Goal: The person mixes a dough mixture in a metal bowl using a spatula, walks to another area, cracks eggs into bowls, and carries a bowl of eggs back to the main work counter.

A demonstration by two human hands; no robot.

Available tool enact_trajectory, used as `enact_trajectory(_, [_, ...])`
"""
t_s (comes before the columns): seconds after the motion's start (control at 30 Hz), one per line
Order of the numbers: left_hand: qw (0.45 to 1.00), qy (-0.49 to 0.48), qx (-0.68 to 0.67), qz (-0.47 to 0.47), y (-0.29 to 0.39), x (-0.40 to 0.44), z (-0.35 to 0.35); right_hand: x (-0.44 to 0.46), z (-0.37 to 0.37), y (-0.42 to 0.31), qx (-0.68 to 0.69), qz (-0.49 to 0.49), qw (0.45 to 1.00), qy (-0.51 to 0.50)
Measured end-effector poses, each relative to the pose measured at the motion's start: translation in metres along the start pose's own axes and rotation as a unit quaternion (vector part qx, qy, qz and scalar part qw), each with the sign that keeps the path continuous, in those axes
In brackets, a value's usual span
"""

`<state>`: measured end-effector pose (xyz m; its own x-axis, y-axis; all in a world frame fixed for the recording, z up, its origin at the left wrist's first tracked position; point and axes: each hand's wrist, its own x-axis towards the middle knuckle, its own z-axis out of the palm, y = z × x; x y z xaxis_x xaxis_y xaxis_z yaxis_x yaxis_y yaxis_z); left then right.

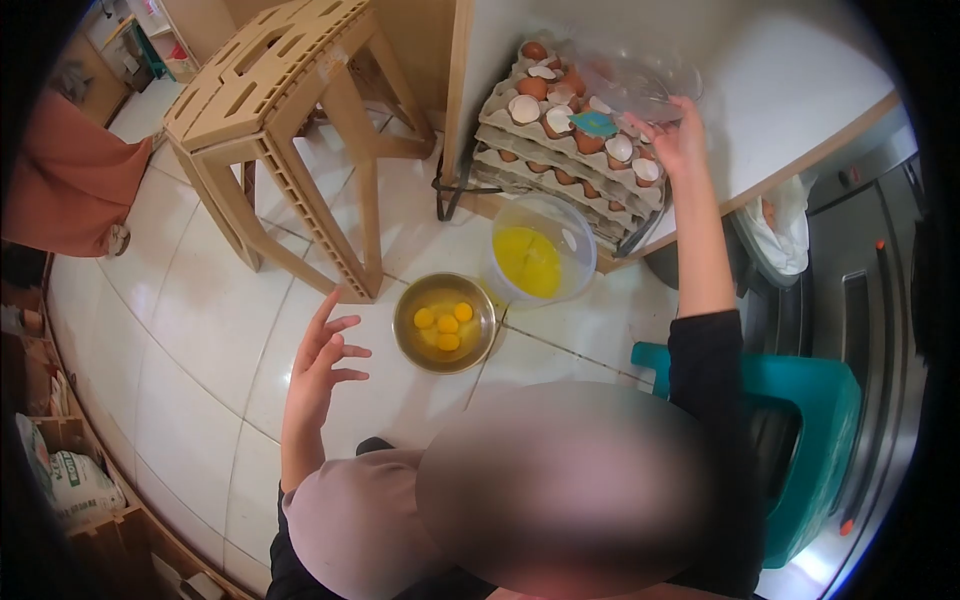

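Note:
My left hand (322, 368) is held over the floor with its fingers spread and nothing in them. Beside it on the tiles sits a metal bowl (401, 350) holding several yolks (447, 325) in egg white. Touching or close behind that bowl is a clear plastic tub (574, 270) with yellow liquid (528, 262). My right hand (674, 140) reaches up to the egg trays and pinches the edge of a clear plastic container (640, 82). Below it, the top tray (492, 115) carries brown eggs (533, 88) and empty shells (524, 109). A turquoise label (594, 123) lies near my fingers.
A tan plastic step stool (270, 70) stands at the left. Close by my right arm is a green plastic stool (815, 390). A white plastic bag (780, 225) hangs behind it. Another person's brown garment (75, 175) shows at far left.

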<state>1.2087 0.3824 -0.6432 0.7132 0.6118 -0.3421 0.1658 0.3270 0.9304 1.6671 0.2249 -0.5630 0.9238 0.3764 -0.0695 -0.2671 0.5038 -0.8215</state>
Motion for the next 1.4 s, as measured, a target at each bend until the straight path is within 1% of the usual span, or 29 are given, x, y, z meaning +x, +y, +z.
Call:
enact_trajectory(0.03, [1.0, 0.01, -0.005, -0.006, -0.001, -0.002, -0.003, 0.015, -0.003, 0.0, -0.002, 0.007, 1.0, 0.01])
enact_trajectory(0.13, [0.999, 0.029, -0.02, -0.004, -0.007, -0.006, -0.017, 0.039, -0.014, 0.002, 0.06, 0.041, 0.995, 0.074])
enact_trajectory(0.23, [0.998, 0.047, -0.032, -0.002, -0.005, -0.006, -0.024, 0.047, -0.029, 0.003, -0.058, 0.03, 0.988, 0.138])
enact_trajectory(0.33, [0.998, 0.05, -0.042, 0.01, -0.004, -0.005, -0.024, 0.045, -0.041, -0.002, -0.097, 0.059, 0.98, 0.165])
enact_trajectory(0.4, [0.998, 0.052, -0.039, 0.002, -0.007, -0.003, -0.024, 0.014, -0.037, 0.004, -0.149, -0.039, 0.966, 0.207])
enact_trajectory(0.43, [0.998, 0.053, -0.039, -0.001, -0.01, 0.0, -0.025, -0.015, -0.038, 0.011, -0.154, -0.097, 0.977, 0.109])
enact_trajectory(0.47, [0.998, 0.053, -0.039, -0.003, -0.013, 0.001, -0.025, -0.055, -0.036, 0.019, -0.156, -0.154, 0.976, 0.008])
enact_trajectory(0.5, [0.998, 0.055, -0.036, -0.012, -0.014, 0.003, -0.024, -0.096, -0.034, 0.032, -0.176, -0.139, 0.971, -0.084])
enact_trajectory(0.53, [0.998, 0.058, -0.033, -0.02, -0.016, 0.004, -0.023, -0.135, -0.035, 0.048, -0.199, -0.021, 0.964, -0.175])
enact_trajectory(0.57, [0.997, 0.061, -0.03, -0.03, -0.017, 0.005, -0.023, -0.171, -0.035, 0.063, -0.24, 0.16, 0.915, -0.283])
enact_trajectory(0.6, [0.997, 0.06, -0.032, -0.031, -0.018, 0.006, -0.022, -0.195, -0.035, 0.083, -0.289, 0.341, 0.816, -0.368])
enact_trajectory(0.63, [0.997, 0.058, -0.032, -0.034, -0.019, 0.008, -0.022, -0.211, -0.04, 0.11, -0.322, 0.458, 0.736, -0.381])
enact_trajectory(0.67, [0.997, 0.055, -0.032, -0.036, -0.019, 0.01, -0.023, -0.221, -0.047, 0.14, -0.365, 0.514, 0.692, -0.352])
enact_trajectory(0.73, [0.997, 0.047, -0.037, -0.039, -0.023, 0.014, -0.025, -0.228, -0.072, 0.198, -0.438, 0.527, 0.681, -0.258])
enact_trajectory(0.83, [0.997, 0.041, -0.04, -0.05, -0.026, 0.02, -0.023, -0.226, -0.083, 0.234, -0.359, 0.474, 0.784, -0.18])
enact_trajectory(0.93, [0.996, 0.038, -0.047, -0.066, -0.033, 0.024, -0.028, -0.226, -0.098, 0.258, -0.272, 0.425, 0.848, -0.162])
enact_trajectory(1.07, [0.996, 0.047, -0.04, -0.069, -0.036, 0.024, -0.038, -0.226, -0.11, 0.271, -0.276, 0.411, 0.852, -0.17])
enact_trajectory(1.13, [0.995, 0.08, -0.04, -0.036, -0.021, 0.018, -0.043, -0.224, -0.102, 0.264, -0.274, 0.409, 0.852, -0.178])
enact_trajectory(1.23, [0.985, 0.16, -0.065, 0.012, 0.018, -0.008, -0.043, -0.224, -0.077, 0.241, -0.354, 0.442, 0.807, -0.169])
enact_trajectory(1.27, [0.978, 0.191, -0.076, 0.03, 0.032, -0.02, -0.043, -0.223, -0.066, 0.232, -0.356, 0.452, 0.8, -0.173])
enact_trajectory(1.33, [0.966, 0.238, -0.089, 0.046, 0.058, -0.046, -0.047, -0.224, -0.048, 0.209, -0.359, 0.468, 0.787, -0.181])
enact_trajectory(1.37, [0.959, 0.261, -0.095, 0.057, 0.073, -0.062, -0.05, -0.228, -0.035, 0.196, -0.335, 0.448, 0.805, -0.199])
enact_trajectory(1.4, [0.951, 0.283, -0.105, 0.061, 0.088, -0.075, -0.049, -0.23, -0.025, 0.178, -0.356, 0.444, 0.796, -0.207])
